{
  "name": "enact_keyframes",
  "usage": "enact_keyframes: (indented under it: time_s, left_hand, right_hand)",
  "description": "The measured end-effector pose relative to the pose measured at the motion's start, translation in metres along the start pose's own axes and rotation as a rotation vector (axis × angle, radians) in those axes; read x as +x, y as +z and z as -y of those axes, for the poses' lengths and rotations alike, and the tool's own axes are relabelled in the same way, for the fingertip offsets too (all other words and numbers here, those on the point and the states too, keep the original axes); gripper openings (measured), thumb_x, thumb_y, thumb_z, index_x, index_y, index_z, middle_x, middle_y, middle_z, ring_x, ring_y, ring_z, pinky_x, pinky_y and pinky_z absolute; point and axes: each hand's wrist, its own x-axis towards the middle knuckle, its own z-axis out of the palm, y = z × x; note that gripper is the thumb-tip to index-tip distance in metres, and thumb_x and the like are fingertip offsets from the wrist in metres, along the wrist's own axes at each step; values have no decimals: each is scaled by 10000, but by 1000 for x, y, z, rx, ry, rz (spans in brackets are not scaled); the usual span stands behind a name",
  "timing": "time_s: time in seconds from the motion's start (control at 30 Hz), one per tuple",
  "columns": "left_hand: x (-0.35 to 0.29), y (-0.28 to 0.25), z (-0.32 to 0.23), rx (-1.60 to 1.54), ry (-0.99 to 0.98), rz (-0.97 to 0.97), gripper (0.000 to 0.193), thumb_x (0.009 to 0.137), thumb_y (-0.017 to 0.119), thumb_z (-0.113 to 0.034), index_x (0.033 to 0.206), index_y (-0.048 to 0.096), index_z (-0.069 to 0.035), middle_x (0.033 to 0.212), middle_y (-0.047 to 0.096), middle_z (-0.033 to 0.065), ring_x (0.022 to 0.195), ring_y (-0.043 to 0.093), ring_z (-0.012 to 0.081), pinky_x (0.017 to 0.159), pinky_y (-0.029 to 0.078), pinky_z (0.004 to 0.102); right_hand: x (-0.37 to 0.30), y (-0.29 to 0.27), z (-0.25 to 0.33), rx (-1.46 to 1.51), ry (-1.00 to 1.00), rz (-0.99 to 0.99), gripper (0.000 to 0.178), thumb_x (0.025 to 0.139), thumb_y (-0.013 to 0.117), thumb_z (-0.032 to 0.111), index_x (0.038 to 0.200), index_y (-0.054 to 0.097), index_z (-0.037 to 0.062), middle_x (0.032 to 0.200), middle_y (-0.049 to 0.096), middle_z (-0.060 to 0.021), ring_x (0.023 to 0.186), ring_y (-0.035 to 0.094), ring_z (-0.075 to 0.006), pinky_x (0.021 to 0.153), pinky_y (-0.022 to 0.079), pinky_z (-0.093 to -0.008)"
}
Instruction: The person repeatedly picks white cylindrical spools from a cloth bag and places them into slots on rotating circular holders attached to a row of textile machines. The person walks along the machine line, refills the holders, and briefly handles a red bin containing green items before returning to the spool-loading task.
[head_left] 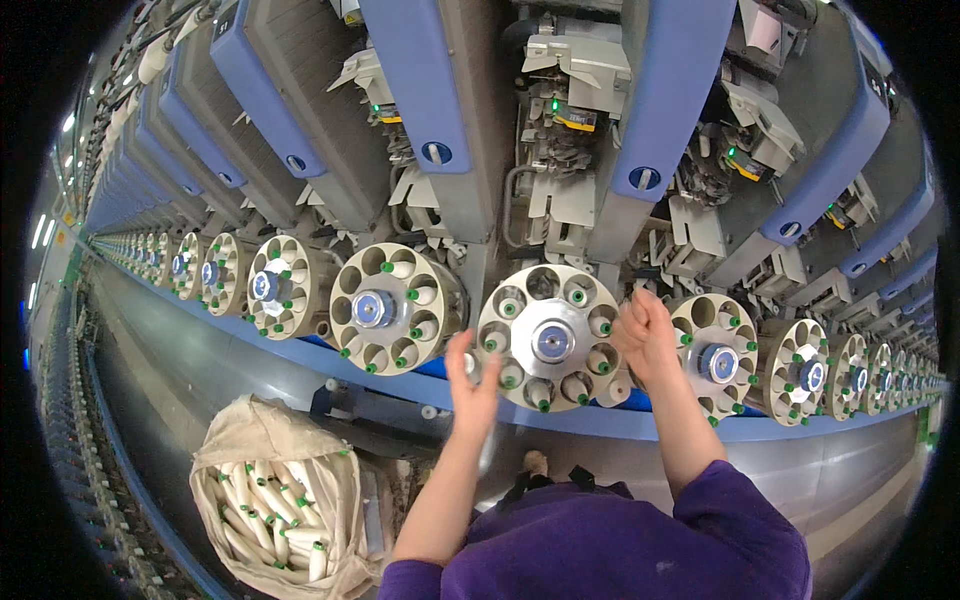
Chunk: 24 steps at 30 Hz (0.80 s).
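Note:
In front of me is a round cream bobbin magazine (540, 318) with a blue-and-silver hub (553, 342). Most of its pockets hold white yarn bobbins with green tips, such as one bobbin (578, 296) near the top; the topmost pocket looks dark inside. My left hand (472, 385) is raised by the magazine's left rim, its fingers spread. Something pale shows between those fingers, apparently behind them. At the right rim my right hand (645, 335) is closed, fingers curled together; whatever they hold, if anything, is too small to make out.
A cloth sack (215, 455) full of green-tipped bobbins stands at lower left. More magazines, including a left neighbour (397, 308) and a right neighbour (715, 355), line a blue rail (600, 422). Behind them rise blue-and-grey machine units (415, 80).

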Motion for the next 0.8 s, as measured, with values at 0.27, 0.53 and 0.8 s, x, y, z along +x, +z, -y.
enact_keyframes:
  time_s: [0.27,0.53,0.8]
  left_hand:
    - [-24,-62,16,6,-349,-127,513,860,651,-154,1308,442,-17,1319,460,154,1241,420,249,1042,318,358]
    - [-66,-126,33,-82,-491,-131,500,857,651,-120,1297,443,-6,1224,511,149,1151,479,211,980,374,335]
    - [-106,-180,40,-112,-629,-152,361,924,585,-183,1253,483,-76,1032,624,51,910,572,135,696,457,302]
  right_hand:
    - [2,-5,-43,-2078,-192,137,379,842,593,440,1038,655,121,1141,609,-89,990,585,-275,918,353,-522]
    - [15,33,-2,-1369,-161,302,312,852,628,343,998,671,71,950,679,-142,849,649,-295,801,499,-383]
    - [34,-9,-56,-1713,-213,301,396,817,644,314,1122,632,61,927,678,-186,910,625,-348,926,445,-419]
